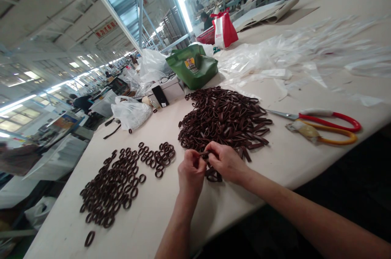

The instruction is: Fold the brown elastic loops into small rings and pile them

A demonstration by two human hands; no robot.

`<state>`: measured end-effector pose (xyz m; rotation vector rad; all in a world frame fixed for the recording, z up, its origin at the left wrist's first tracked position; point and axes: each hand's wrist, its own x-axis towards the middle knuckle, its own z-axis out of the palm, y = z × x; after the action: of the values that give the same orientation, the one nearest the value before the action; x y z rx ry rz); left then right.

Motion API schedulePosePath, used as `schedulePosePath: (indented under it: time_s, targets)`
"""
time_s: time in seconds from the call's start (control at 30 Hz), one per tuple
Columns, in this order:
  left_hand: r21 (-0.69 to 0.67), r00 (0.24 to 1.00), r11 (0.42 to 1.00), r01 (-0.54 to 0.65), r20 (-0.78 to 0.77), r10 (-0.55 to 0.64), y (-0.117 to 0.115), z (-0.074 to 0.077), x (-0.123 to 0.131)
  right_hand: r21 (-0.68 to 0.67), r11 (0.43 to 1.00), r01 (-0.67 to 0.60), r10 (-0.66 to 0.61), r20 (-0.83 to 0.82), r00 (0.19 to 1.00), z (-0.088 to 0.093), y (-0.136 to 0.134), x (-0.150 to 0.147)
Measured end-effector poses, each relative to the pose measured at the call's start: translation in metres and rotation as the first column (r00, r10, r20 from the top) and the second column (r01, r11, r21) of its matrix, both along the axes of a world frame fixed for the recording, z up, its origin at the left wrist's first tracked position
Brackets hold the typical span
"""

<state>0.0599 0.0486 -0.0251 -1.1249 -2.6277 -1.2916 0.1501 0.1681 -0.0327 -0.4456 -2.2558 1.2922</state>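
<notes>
My left hand (pixel 192 169) and my right hand (pixel 225 162) meet at the near edge of a large pile of dark brown leather loops (pixel 222 118). Fingertips of both hands pinch one small brown leather loop (pixel 204 154), mostly covered by the fingers. A few more loops (pixel 214 175) lie just below my right hand. To the left spreads a group of rounder brown rings (pixel 113 185), with a smaller cluster of rings (pixel 159 157) beside it. One single ring (pixel 89 238) sits apart near the table's lower left.
Scissors (pixel 324 122) with red and yellow handles lie right of the pile. Behind stand a green bag (pixel 194 65), a red and white bag (pixel 224 29), a white box (pixel 171 90) with a phone (pixel 160 96), and a plastic bag (pixel 131 112). Clear plastic sheets (pixel 293 55) cover the back right.
</notes>
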Motion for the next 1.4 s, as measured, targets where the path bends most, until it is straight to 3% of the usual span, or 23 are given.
schedulePosePath:
  time_s: [0.13,0.23,0.3,0.37,0.43,0.5,0.6,0.67,0.73,0.87,1.0,1.23,1.4]
  targets:
    - [0.053,0.994,0.996,-0.077,0.086,0.073,-0.011,0.004,-0.023,-0.085,0.988,-0.125,0.119,-0.076,0.990,0.000,0.005,0.000]
    - [0.113,0.958,0.952,-0.284,0.084,0.275,-0.031,0.014,-0.054,-0.114,0.987,-0.112,0.099,-0.119,0.988,0.000,0.011,0.002]
    - [0.128,0.937,0.929,-0.347,0.091,0.337,-0.043,0.020,-0.068,-0.128,0.988,-0.081,0.062,-0.145,0.988,-0.001,0.015,0.002]
    - [0.082,0.960,0.969,-0.233,0.177,0.216,-0.048,0.023,-0.070,-0.140,0.989,-0.052,0.028,-0.169,0.985,-0.002,0.019,0.002]
    - [-0.030,0.960,0.999,0.014,0.281,-0.004,-0.044,0.024,-0.057,-0.142,0.989,-0.033,0.006,-0.186,0.983,-0.003,0.021,0.003]
    - [-0.178,0.930,0.954,0.241,0.322,-0.175,-0.035,0.024,-0.039,-0.132,0.991,-0.022,-0.004,-0.193,0.981,-0.005,0.022,0.002]
    - [-0.342,0.918,0.864,0.369,0.282,-0.281,-0.023,0.021,-0.018,-0.104,0.995,-0.007,-0.013,-0.190,0.982,-0.007,0.021,0.002]
    - [-0.376,0.925,0.851,0.366,0.249,-0.287,-0.020,0.019,-0.015,-0.083,0.997,0.001,-0.017,-0.186,0.982,-0.009,0.021,0.001]
    - [-0.335,0.930,0.878,0.342,0.256,-0.264,-0.020,0.017,-0.018,-0.059,0.998,-0.001,-0.010,-0.194,0.981,-0.009,0.021,0.001]
    - [-0.053,0.862,0.954,0.294,0.445,-0.241,-0.022,0.015,-0.025,0.029,0.995,-0.094,0.098,-0.240,0.966,-0.004,0.019,0.003]
    - [0.107,0.780,0.959,0.263,0.561,-0.277,-0.019,0.014,-0.022,0.097,0.977,-0.188,0.208,-0.273,0.939,-0.003,0.014,0.004]
    - [0.169,0.653,0.918,0.358,0.657,-0.375,-0.014,0.017,-0.012,0.070,0.981,-0.180,0.193,-0.276,0.942,-0.009,0.010,-0.002]
    - [0.158,0.696,0.940,0.301,0.638,-0.330,-0.015,0.018,-0.014,-0.027,0.984,-0.175,0.166,-0.219,0.962,-0.004,0.011,0.002]
